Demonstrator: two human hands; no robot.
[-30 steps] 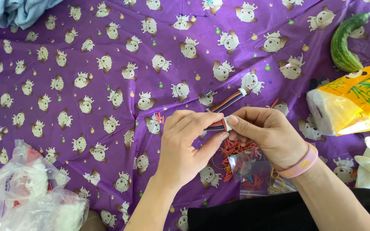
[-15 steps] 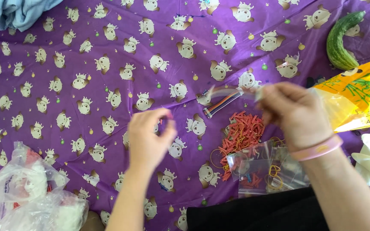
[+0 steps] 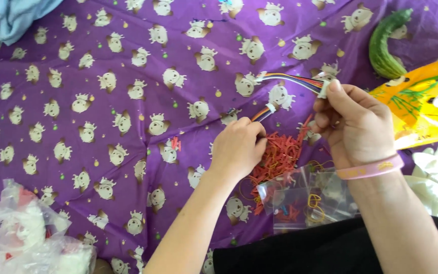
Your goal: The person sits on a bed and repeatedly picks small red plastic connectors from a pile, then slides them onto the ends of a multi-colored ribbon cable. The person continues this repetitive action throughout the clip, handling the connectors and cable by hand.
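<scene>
A purple cloth printed with small cartoon animals (image 3: 102,76) covers the surface. The right hand (image 3: 353,127) pinches the white connector end of a multicoloured wire bundle (image 3: 290,80), which runs down-left to the left hand (image 3: 236,147), closed around its lower end over red rubber bands (image 3: 277,155).

Bare forearms, a pink band (image 3: 370,169) on the right wrist, black clothing (image 3: 300,248) at the lap.

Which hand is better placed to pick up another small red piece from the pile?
Left. The left hand rests right beside the pile of small red pieces and looks free apart from touching the wire bundle. The right hand is busy pinching the bundle's white connector.
</scene>
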